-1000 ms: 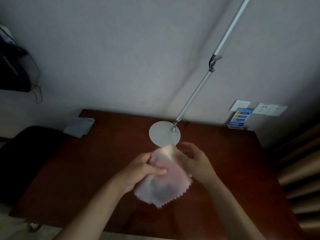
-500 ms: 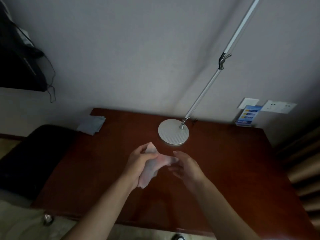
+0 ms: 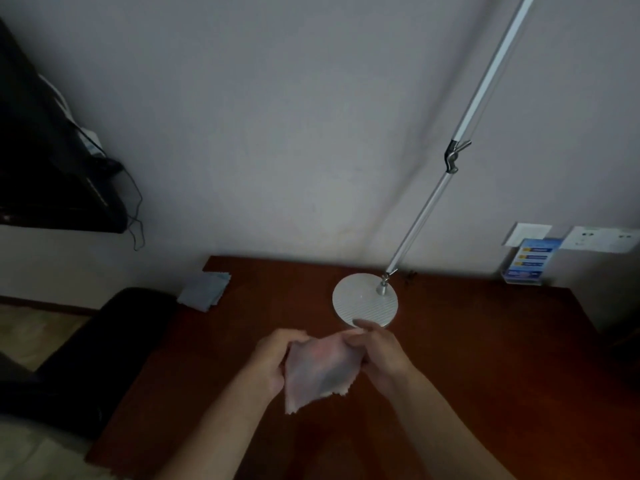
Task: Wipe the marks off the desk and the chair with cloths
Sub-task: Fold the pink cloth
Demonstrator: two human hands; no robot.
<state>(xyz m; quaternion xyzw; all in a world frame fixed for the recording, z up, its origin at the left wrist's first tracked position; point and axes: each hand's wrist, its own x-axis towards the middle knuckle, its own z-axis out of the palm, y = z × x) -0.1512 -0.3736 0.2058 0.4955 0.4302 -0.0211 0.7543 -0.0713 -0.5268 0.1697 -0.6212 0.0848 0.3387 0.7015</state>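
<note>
Hands at centre frame, holding a pale pink cloth (image 3: 317, 370) stretched between them above the reddish-brown desk (image 3: 485, 358). Left hand (image 3: 275, 360), lower centre-left, closed on the cloth's left edge; right hand (image 3: 382, 351), just right of centre, pinching the cloth's upper right corner between thumb and fingers. Lower edge of the cloth is zigzag-cut and hangs free; whether it touches the desk surface cannot be told. Second cloth, grey-blue (image 3: 204, 291), lies flat at the desk's far left corner, overhanging the edge slightly, well apart from the hands. Black chair (image 3: 104, 344), lower left of the frame, stands just beside the desk's left edge. Round white lamp base (image 3: 363, 304) rests on the desk just beyond the right hand's fingertips; its silver lamp arm (image 3: 450, 161) rises obliquely to the upper right corner of the frame. Blue card holder (image 3: 526, 261) stands against the wall at the desk's far right, below two white wall sockets (image 3: 602, 239). Dark object with trailing cable (image 3: 52, 174) occupies the upper left of the frame
</note>
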